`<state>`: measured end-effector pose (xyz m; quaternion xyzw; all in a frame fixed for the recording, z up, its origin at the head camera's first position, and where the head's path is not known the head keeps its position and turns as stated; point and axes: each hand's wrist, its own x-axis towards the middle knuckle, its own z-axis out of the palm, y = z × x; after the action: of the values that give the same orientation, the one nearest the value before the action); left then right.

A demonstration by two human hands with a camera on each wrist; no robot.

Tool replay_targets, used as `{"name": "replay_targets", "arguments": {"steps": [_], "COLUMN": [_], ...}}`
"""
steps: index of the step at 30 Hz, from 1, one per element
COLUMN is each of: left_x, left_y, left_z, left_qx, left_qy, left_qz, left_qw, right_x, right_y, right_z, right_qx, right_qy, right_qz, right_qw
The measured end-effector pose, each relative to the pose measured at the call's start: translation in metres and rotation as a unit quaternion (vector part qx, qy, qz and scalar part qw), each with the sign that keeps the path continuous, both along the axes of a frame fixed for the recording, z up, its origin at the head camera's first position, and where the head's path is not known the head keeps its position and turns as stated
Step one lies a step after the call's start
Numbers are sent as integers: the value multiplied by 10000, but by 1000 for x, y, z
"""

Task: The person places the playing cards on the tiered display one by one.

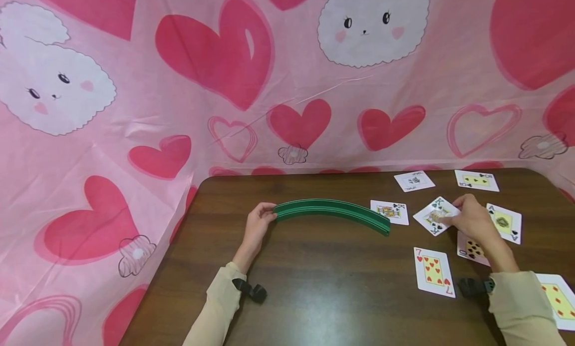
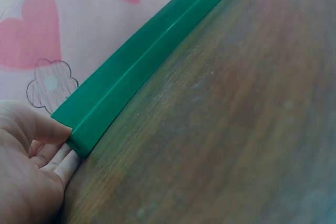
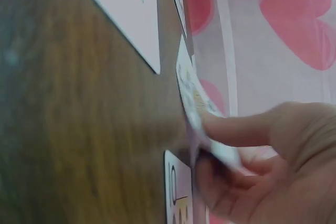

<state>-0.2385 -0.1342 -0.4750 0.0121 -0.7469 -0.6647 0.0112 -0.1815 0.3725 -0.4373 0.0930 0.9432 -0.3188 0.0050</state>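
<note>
We judge this as pickup: right hand [image 1: 477, 221] pinches king card [image 1: 432, 215] to the right of green curved rack [image 1: 328, 206], left hand [image 1: 257, 225] grips rack's left end; next likely calls for aligning both.

Held card [image 1: 432, 213] (centre): K
9 o'clock card [image 1: 395, 211]: K
3 o'clock card [image 1: 504, 222]: A
4 o'clock card [image 1: 470, 251]: 10
6 o'clock card [image 1: 434, 272]: 7

Curved green rack [image 1: 330, 207], one end gripped, king card [image 1: 432, 215] pinched, tilted
</note>
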Motion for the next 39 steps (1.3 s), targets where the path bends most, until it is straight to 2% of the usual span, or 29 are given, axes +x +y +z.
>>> {"name": "replay_targets", "arguments": {"steps": [4,5,10,13,16,22,23,28,30,35,39], "left_x": [1,1,1,1,1,-1,1,1,0,11,18], "left_y": [0,0,0,0,1,0,1,1,0,2,4], "left_z": [1,0,1,1,1,0,4,5,4,23,32], "left_qx": [-1,0,63,104,112,113,120,99,103,96,93], "left_qy": [12,28,47,56,80,107,85,64,75,29,110], "left_qz": [-27,-31,-39,-43,-41,11,-5,-30,-33,-171,-207], "left_qw": [10000,10000,10000,9999,9999,9999,9999,9999,9999,9998,9997], "right_x": [3,4,4,5,7,6,6,3,3,1,0], "right_y": [-1,-1,1,2,2,-2,-4,-14,-18,-29,-36], "right_z": [0,1,8,13,17,31,35,50,53,61,64], "right_qx": [-186,-272,-819,-1309,-1878,-3173,-3340,-3808,-4060,-4430,-4500], "right_qy": [751,823,753,593,603,939,999,1372,1575,1900,1961], "right_qz": [-184,-251,-726,-1021,-1188,-1432,-1455,-1358,-1227,-975,-992], "right_qw": [9968,9959,9911,9843,9731,9328,9259,9043,8918,8707,8656]}}
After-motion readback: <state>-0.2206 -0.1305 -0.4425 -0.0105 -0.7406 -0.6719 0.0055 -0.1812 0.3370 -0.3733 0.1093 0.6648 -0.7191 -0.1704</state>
